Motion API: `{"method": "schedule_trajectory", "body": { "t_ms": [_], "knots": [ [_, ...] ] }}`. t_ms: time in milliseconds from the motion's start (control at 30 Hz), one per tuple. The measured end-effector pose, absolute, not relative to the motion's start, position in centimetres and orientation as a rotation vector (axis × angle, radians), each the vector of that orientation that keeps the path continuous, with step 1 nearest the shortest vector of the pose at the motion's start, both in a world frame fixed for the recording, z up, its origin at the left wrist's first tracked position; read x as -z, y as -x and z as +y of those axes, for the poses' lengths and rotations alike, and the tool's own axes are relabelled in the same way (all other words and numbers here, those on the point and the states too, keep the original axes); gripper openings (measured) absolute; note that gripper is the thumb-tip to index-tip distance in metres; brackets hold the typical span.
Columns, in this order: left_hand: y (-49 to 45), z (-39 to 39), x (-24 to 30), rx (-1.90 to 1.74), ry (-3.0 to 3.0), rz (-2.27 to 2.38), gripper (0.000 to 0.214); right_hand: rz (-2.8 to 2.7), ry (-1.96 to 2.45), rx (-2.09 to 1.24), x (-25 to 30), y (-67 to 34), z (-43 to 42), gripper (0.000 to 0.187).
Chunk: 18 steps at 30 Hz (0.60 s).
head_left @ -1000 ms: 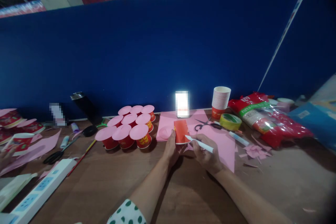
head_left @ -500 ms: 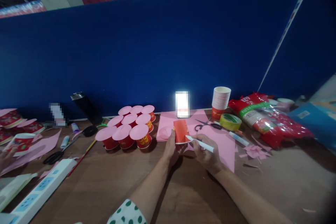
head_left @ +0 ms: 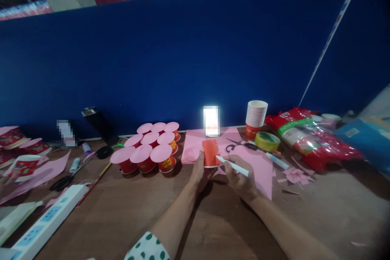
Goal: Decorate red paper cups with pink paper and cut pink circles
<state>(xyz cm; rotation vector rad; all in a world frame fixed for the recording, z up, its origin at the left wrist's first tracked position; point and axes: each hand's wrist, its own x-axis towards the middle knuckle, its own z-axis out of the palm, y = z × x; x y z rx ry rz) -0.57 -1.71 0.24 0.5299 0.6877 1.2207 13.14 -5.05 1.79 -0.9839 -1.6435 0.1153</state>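
My left hand (head_left: 198, 172) grips an upturned red paper cup (head_left: 211, 152) that stands on a pink paper sheet (head_left: 258, 166). In my right hand (head_left: 240, 176) is a white pen (head_left: 233, 165), its tip touching the cup's lower right edge. A pink paper disc (head_left: 191, 153) lies just left of the cup. Black scissors (head_left: 240, 144) lie on the pink sheet behind my right hand.
Several red cups capped with pink discs (head_left: 149, 150) stand to the left. At the back glows a phone (head_left: 211, 121); right of it are a cup stack (head_left: 256, 118), yellow tape (head_left: 267, 141) and a red bag (head_left: 307, 138). A power strip (head_left: 45, 219) and scissors (head_left: 62, 182) lie left.
My right hand has shifted the pen tip slightly upward along the cup's edge. The left hand and cup stay put.
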Motion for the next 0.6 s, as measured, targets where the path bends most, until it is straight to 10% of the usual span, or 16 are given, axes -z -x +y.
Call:
{"method": "schedule_trajectory", "body": {
  "t_ms": [600],
  "knots": [
    [0.56, -1.6, -0.05, -1.243, -0.557, 0.667, 0.056, -1.671, 0.996, -0.128, -1.68, -13.01, -5.08, 0.011]
  ]
}}
